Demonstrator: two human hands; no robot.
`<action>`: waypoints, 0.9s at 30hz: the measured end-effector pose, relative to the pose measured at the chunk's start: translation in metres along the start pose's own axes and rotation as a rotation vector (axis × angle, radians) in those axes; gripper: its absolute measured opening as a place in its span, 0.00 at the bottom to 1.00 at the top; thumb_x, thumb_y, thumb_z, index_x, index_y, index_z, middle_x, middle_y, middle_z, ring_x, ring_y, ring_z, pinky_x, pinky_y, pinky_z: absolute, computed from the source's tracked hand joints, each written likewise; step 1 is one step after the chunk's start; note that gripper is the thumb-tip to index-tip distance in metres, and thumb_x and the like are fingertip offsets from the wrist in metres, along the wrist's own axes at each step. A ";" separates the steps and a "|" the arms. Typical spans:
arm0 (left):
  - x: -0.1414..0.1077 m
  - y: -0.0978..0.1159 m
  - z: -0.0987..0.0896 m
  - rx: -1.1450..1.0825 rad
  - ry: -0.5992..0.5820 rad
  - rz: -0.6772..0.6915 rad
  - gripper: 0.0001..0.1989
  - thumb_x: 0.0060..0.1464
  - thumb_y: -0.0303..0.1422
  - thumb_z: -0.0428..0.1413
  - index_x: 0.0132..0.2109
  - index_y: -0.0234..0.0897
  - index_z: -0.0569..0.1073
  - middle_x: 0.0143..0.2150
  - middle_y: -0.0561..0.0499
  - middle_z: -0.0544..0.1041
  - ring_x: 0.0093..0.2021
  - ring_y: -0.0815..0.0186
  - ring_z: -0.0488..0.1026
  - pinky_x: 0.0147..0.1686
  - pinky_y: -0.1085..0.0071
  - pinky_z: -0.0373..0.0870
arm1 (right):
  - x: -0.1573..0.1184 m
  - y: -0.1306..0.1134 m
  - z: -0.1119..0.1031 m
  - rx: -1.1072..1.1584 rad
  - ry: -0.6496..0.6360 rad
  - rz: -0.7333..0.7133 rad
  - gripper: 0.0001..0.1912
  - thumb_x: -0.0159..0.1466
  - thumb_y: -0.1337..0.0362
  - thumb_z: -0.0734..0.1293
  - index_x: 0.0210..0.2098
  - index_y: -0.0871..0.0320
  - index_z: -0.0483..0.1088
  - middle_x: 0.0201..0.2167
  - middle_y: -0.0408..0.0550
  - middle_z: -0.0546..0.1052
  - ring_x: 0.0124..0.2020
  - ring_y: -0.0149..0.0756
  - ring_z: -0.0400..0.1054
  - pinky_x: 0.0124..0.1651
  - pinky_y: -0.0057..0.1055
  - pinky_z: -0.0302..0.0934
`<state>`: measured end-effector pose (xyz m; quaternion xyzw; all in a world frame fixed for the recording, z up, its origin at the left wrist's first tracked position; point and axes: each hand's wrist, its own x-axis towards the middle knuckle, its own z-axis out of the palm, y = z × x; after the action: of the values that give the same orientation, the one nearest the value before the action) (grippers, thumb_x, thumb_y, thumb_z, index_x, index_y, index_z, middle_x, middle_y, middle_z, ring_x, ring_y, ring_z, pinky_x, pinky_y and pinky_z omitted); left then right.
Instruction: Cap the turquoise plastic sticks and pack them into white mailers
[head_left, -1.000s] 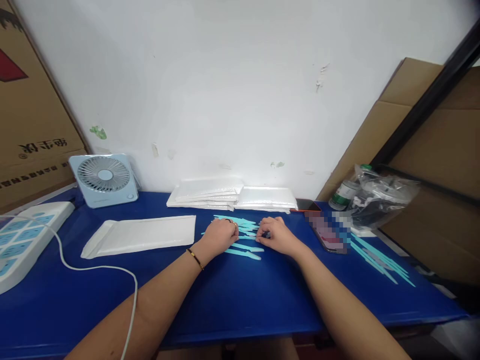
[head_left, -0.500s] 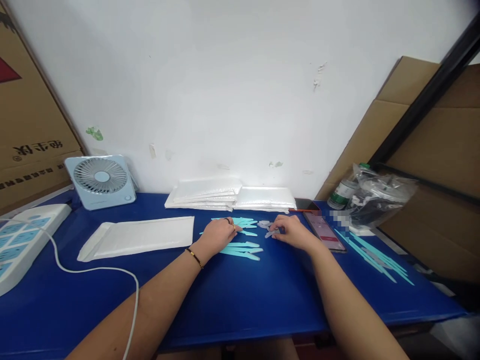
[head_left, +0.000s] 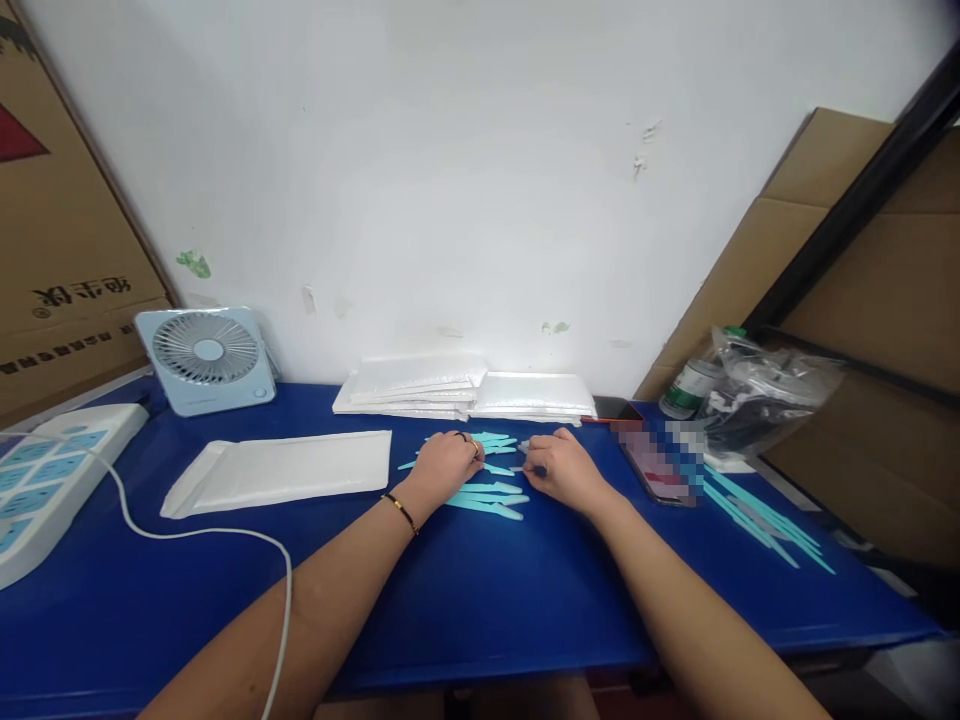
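Observation:
My left hand (head_left: 448,466) is closed on a thin teal eyebrow razor (head_left: 498,470), whose blade end points right. My right hand (head_left: 564,468) has its fingers pinched at that end, on a small translucent blade cap (head_left: 519,469) mostly hidden by the fingertips. Other teal razors (head_left: 491,439) lie just beyond my left hand. A row of capped razors (head_left: 487,498) lies on the near side of it. More loose translucent caps (head_left: 524,446) show partly behind my right fingers.
White padded mailers (head_left: 409,385) are stacked against the wall; one mailer (head_left: 300,468) lies flat at left. A fan (head_left: 210,350), power strip (head_left: 56,470) and white cable (head_left: 187,535) stand left. A phone (head_left: 660,465), several teal razors (head_left: 772,520) and a bagged item (head_left: 772,390) are at right.
My right hand has moved left from the loose caps to the blade end of the razor in my left hand, and its fingers have closed. The view has shifted slightly.

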<state>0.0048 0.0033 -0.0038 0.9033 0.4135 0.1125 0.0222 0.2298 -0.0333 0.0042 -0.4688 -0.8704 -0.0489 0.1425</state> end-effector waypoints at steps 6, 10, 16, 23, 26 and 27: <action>-0.017 -0.032 -0.033 -0.093 0.077 -0.217 0.14 0.50 0.42 0.56 0.42 0.40 0.70 0.40 0.51 0.74 0.39 0.63 0.71 0.33 0.71 0.63 | -0.004 0.001 -0.004 0.063 -0.006 0.095 0.05 0.53 0.71 0.62 0.24 0.57 0.67 0.27 0.45 0.72 0.26 0.30 0.62 0.31 0.27 0.49; -0.023 -0.040 -0.043 -0.090 0.032 -0.173 0.11 0.51 0.40 0.54 0.40 0.41 0.73 0.41 0.52 0.73 0.38 0.64 0.70 0.31 0.72 0.62 | -0.007 0.001 -0.004 0.249 -0.039 0.155 0.04 0.52 0.72 0.61 0.24 0.57 0.64 0.21 0.41 0.70 0.22 0.29 0.62 0.27 0.24 0.50; -0.017 -0.005 -0.024 0.034 -0.024 0.178 0.12 0.56 0.32 0.50 0.45 0.49 0.75 0.45 0.52 0.75 0.45 0.62 0.67 0.40 0.68 0.59 | -0.006 -0.001 -0.001 0.172 -0.058 0.096 0.07 0.51 0.74 0.60 0.21 0.57 0.63 0.21 0.42 0.69 0.22 0.29 0.62 0.26 0.24 0.50; -0.014 0.009 -0.012 0.137 -0.039 0.219 0.15 0.60 0.29 0.45 0.46 0.43 0.75 0.42 0.47 0.76 0.42 0.62 0.69 0.38 0.67 0.59 | -0.002 -0.006 0.003 0.083 -0.067 0.006 0.08 0.56 0.75 0.60 0.24 0.58 0.67 0.26 0.46 0.72 0.27 0.31 0.65 0.30 0.25 0.54; -0.014 0.007 -0.009 0.146 -0.027 0.238 0.16 0.59 0.26 0.45 0.48 0.42 0.74 0.43 0.47 0.75 0.42 0.62 0.69 0.37 0.68 0.61 | -0.003 -0.003 0.004 0.200 -0.051 -0.048 0.08 0.58 0.72 0.61 0.26 0.58 0.69 0.27 0.46 0.74 0.29 0.32 0.67 0.33 0.25 0.57; -0.015 0.007 -0.008 0.146 -0.028 0.243 0.16 0.58 0.26 0.45 0.48 0.42 0.74 0.43 0.47 0.75 0.42 0.62 0.69 0.37 0.69 0.62 | -0.003 -0.001 0.005 0.248 -0.037 -0.042 0.08 0.58 0.72 0.62 0.26 0.58 0.70 0.27 0.45 0.74 0.29 0.32 0.68 0.33 0.25 0.58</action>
<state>-0.0015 -0.0126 0.0021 0.9474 0.3078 0.0713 -0.0515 0.2292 -0.0355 -0.0018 -0.4300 -0.8818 0.0650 0.1823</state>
